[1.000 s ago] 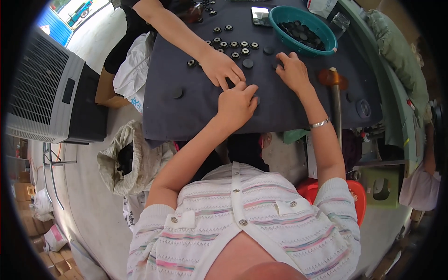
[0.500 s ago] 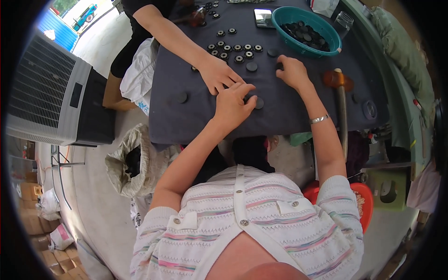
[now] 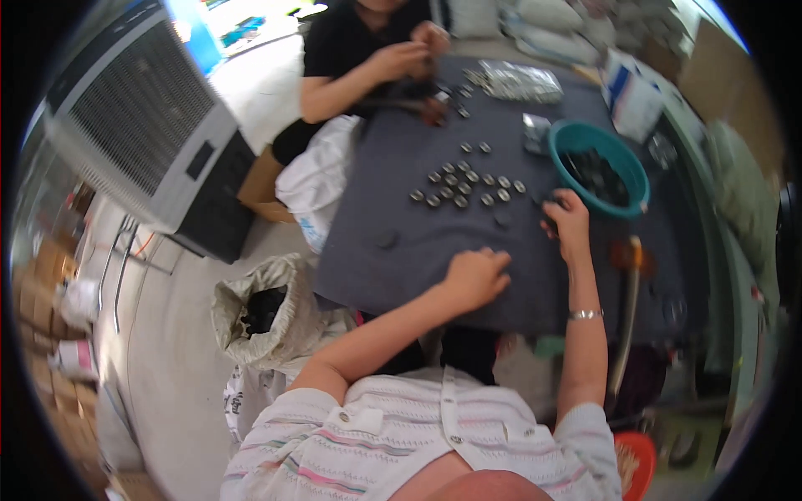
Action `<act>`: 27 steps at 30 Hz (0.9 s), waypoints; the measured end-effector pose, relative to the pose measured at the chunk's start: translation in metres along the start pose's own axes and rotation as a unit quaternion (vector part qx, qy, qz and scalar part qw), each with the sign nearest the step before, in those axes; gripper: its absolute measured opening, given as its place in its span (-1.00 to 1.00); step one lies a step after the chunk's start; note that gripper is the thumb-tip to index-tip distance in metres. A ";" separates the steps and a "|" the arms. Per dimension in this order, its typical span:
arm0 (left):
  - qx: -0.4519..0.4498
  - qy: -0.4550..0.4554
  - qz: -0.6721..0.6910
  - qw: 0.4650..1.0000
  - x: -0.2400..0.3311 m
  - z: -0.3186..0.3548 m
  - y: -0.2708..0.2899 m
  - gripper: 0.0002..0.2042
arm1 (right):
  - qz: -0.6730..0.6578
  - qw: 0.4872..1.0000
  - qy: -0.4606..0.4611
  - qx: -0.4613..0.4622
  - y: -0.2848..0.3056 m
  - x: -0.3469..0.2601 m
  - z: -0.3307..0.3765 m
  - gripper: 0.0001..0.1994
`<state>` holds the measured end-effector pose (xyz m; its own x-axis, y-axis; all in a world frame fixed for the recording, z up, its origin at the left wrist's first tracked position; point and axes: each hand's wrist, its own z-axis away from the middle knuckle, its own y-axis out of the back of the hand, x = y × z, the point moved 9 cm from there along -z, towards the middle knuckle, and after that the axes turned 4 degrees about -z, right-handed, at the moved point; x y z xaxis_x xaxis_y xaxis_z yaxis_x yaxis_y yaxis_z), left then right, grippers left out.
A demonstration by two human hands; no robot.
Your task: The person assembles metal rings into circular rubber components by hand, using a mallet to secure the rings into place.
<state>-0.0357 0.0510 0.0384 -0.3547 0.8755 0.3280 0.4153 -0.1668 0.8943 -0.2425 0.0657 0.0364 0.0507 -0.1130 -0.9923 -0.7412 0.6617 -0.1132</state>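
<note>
My left hand (image 3: pixel 478 278) is low over the near part of the cloth-covered table (image 3: pixel 376 280). Its fingers curl inward, and whatever they may hold is hidden. Beside the teal basin (image 3: pixel 558 138), my right hand (image 3: pixel 568 224) pinches what looks like a black disc (image 3: pixel 547 204), slightly blurred. Dark pieces (image 3: pixel 595 177) fill the basin. Several black round pieces with metal ring centres (image 3: pixel 464 177) lie grouped left of my right hand. A plain black disc (image 3: pixel 501 220) sits between my hands; another dark disc (image 3: pixel 387 240) lies further left.
A mallet (image 3: pixel 632 257) with an amber head lies right of my right forearm. Across the table, a co-worker's hands (image 3: pixel 409 57) meet near another mallet (image 3: pixel 433 111). A clear bag of metal parts (image 3: pixel 522 82) is at the back. An open sack (image 3: pixel 261 309) stands left, near an air cooler (image 3: pixel 142 125).
The view has tilted up, showing more of the far table. The co-worker's arm, which reached beside my left hand, has drawn back. My left hand has come away from the discs there.
</note>
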 end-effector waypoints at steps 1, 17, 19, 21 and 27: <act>-0.010 -0.007 0.001 1.000 0.004 0.001 -0.002 -0.68 | 0.105 0.993 0.043 -0.006 0.000 -0.002 -0.007 -0.83; -0.071 -0.073 -0.011 0.995 0.005 -0.009 0.000 -0.66 | 0.554 0.810 0.190 -0.029 -0.047 -0.011 -0.044 -0.75; -0.094 -0.107 -0.033 0.989 0.009 -0.006 -0.007 -0.62 | 0.595 0.778 0.191 -0.065 -0.053 -0.004 -0.041 -0.75; -0.094 -0.107 -0.044 0.989 0.010 -0.003 -0.008 -0.62 | 0.593 0.777 0.200 -0.070 -0.056 -0.003 -0.038 -0.77; -0.084 -0.096 -0.057 0.990 0.014 0.001 -0.011 -0.66 | 0.632 0.740 0.224 -0.057 -0.059 0.005 -0.037 -0.85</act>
<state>-0.0443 0.0655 0.0325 -0.2181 0.9607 0.1716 0.2305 -0.1201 0.9656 -0.2234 -0.0009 0.0398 -0.9390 0.2909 -0.1834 -0.0608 0.3845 0.9211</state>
